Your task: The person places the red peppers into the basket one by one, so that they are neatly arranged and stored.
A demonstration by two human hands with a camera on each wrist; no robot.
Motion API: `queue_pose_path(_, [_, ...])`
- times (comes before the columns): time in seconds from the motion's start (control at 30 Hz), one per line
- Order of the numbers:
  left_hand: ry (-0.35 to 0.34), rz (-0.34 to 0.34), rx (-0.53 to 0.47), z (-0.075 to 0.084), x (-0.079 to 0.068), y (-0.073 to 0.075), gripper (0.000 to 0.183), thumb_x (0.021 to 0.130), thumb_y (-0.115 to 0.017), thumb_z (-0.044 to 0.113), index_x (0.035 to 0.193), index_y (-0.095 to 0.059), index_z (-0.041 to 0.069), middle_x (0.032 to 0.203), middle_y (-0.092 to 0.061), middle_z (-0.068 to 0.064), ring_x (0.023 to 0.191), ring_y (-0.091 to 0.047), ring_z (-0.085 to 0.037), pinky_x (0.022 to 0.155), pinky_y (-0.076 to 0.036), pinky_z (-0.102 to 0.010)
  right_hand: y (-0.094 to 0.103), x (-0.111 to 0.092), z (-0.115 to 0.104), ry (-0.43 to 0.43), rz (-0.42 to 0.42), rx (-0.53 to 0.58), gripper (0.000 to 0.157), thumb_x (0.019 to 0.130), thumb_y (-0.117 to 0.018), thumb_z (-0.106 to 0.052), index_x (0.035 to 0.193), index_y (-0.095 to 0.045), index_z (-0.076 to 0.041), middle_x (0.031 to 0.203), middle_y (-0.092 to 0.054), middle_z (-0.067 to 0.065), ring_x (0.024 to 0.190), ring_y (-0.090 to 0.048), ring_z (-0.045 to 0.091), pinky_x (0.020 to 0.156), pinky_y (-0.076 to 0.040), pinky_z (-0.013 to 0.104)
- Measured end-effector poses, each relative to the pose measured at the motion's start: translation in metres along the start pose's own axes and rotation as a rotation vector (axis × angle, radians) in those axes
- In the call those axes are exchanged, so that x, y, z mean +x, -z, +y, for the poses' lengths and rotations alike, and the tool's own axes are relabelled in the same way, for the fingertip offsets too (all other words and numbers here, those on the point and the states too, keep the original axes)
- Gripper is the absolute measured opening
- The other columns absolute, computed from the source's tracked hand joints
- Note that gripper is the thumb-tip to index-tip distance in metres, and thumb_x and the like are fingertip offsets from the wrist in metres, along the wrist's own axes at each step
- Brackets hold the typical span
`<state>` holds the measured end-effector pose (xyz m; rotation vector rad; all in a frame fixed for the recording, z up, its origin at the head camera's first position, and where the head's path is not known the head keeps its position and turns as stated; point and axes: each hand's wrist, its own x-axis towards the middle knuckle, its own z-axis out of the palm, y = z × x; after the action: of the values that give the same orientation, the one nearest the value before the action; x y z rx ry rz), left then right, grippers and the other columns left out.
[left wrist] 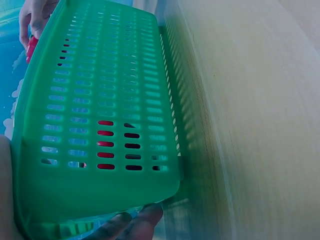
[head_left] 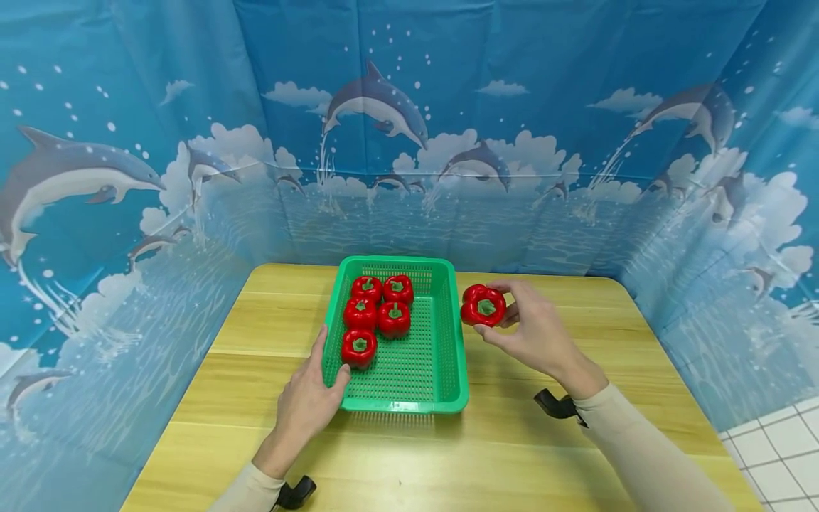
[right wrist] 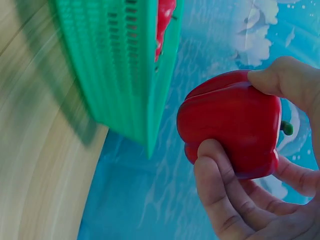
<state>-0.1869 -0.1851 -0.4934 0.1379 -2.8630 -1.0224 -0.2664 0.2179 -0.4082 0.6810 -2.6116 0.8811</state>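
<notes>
A green plastic basket (head_left: 419, 407) stands on the wooden table with several red bell peppers (head_left: 360, 313) grouped in its left half. At the basket's near left corner my left hand (head_left: 310, 398) grips it, thumb over the rim and fingers along the outer side; fingertips show under the basket wall in the left wrist view. Just right of the basket, my right hand (head_left: 534, 331) holds another red bell pepper (right wrist: 232, 125) between thumb and fingers, above the table. That pepper's green stem points toward the palm in the right wrist view.
The yellow wood-grain table (head_left: 256, 320) extends on both sides of the basket. A blue dolphin-print curtain (head_left: 409, 213) hangs along its back and sides. White tiles (head_left: 777, 448) show at the lower right. A black strap mount (head_left: 555, 404) is on the right wrist.
</notes>
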Motion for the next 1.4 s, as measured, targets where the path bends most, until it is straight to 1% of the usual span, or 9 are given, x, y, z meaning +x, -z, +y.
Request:
queue_pose_path(0.23, [0.0, 0.005, -0.003, 0.001, -0.001, 0.001, 0.093, 0.114, -0.072, 0.042, 0.189, -0.02, 0.027, 0.172, -0.06, -0.029, 0.059, -0.054, -0.024, 0.049, -0.041, -0.037, -0.011, 0.01, -0.02, 0.011, -0.071, 0.038, 0.072, 0.094, -0.099, -0.026, 0.154, -0.063, -0.009, 0.143, -0.075, 0.012, 0.089, -0.079, 0.022, 0.081, -0.067, 0.032])
queue_pose_path(0.43, [-0.002, 0.002, -0.005, 0.001, -0.001, 0.002, 0.093, 0.114, -0.072, 0.042, 0.189, -0.02, 0.026, 0.172, -0.059, -0.029, 0.057, -0.052, -0.023, 0.048, -0.039, -0.037, -0.022, 0.016, -0.035, 0.015, -0.145, 0.099, 0.07, 0.096, -0.098, -0.027, 0.154, -0.063, -0.011, 0.143, -0.074, 0.009, 0.088, -0.078, 0.021, 0.083, -0.07, 0.042])
queue_pose_path(0.63, [0.001, 0.003, -0.01, 0.0, -0.002, 0.001, 0.092, 0.114, -0.072, 0.041, 0.189, -0.021, 0.026, 0.173, -0.059, -0.029, 0.057, -0.051, -0.024, 0.048, -0.038, -0.036, -0.03, 0.022, -0.05, 0.034, -0.218, 0.126, 0.069, 0.096, -0.098, -0.028, 0.152, -0.062, -0.009, 0.144, -0.072, 0.009, 0.081, -0.073, 0.015, 0.078, -0.065, 0.03])
queue_pose_path(0.77, [0.003, -0.001, -0.015, 0.0, -0.002, 0.001, 0.092, 0.114, -0.071, 0.042, 0.189, -0.02, 0.027, 0.174, -0.058, -0.028, 0.056, -0.05, -0.023, 0.048, -0.038, -0.036, -0.035, 0.027, -0.057, 0.036, -0.269, 0.148, 0.068, 0.097, -0.096, -0.027, 0.152, -0.061, -0.007, 0.144, -0.071, 0.011, 0.076, -0.071, 0.008, 0.074, -0.064, 0.027])
queue_pose_path(0.87, [0.002, -0.004, -0.019, 0.0, -0.001, 0.0, 0.092, 0.114, -0.071, 0.042, 0.189, -0.019, 0.028, 0.173, -0.059, -0.028, 0.057, -0.051, -0.024, 0.049, -0.039, -0.037, -0.039, 0.03, -0.061, 0.031, -0.301, 0.159, 0.067, 0.098, -0.095, -0.026, 0.152, -0.06, -0.006, 0.144, -0.071, 0.013, 0.073, -0.071, 0.007, 0.074, -0.064, 0.027])
queue_pose_path(1.07, [-0.002, 0.004, -0.005, 0.001, 0.0, 0.0, 0.092, 0.113, -0.072, 0.043, 0.189, -0.021, 0.027, 0.172, -0.06, -0.028, 0.065, -0.06, -0.025, 0.051, -0.043, -0.038, -0.048, 0.037, -0.07, 0.018, -0.343, 0.146, 0.067, 0.1, -0.094, -0.031, 0.153, -0.06, -0.006, 0.148, -0.07, 0.015, 0.069, -0.07, 0.003, 0.08, -0.063, 0.031])
queue_pose_path(1.2, [0.0, 0.001, -0.012, 0.001, 0.0, 0.0, 0.093, 0.113, -0.072, 0.042, 0.189, -0.021, 0.027, 0.172, -0.06, -0.028, 0.06, -0.054, -0.025, 0.049, -0.04, -0.037, -0.055, 0.041, -0.073, 0.009, -0.378, 0.139, 0.067, 0.102, -0.092, -0.035, 0.156, -0.06, -0.009, 0.149, -0.069, 0.014, 0.068, -0.069, 0.002, 0.085, -0.061, 0.034])
queue_pose_path(1.3, [0.003, 0.001, -0.015, 0.0, -0.001, 0.0, 0.093, 0.113, -0.072, 0.042, 0.189, -0.02, 0.028, 0.172, -0.06, -0.028, 0.058, -0.05, -0.024, 0.048, -0.038, -0.037, -0.059, 0.043, -0.075, 0.01, -0.402, 0.124, 0.068, 0.102, -0.091, -0.037, 0.157, -0.06, -0.01, 0.149, -0.069, 0.014, 0.067, -0.068, 0.005, 0.085, -0.061, 0.036])
queue_pose_path(1.4, [-0.002, 0.005, -0.018, 0.001, -0.001, -0.001, 0.093, 0.113, -0.072, 0.041, 0.189, -0.021, 0.027, 0.167, -0.064, -0.03, 0.056, -0.048, -0.023, 0.048, -0.038, -0.036, -0.062, 0.045, -0.077, 0.011, -0.408, 0.101, 0.068, 0.101, -0.092, -0.037, 0.155, -0.061, -0.01, 0.148, -0.069, 0.013, 0.081, -0.069, 0.009, 0.086, -0.063, 0.037])
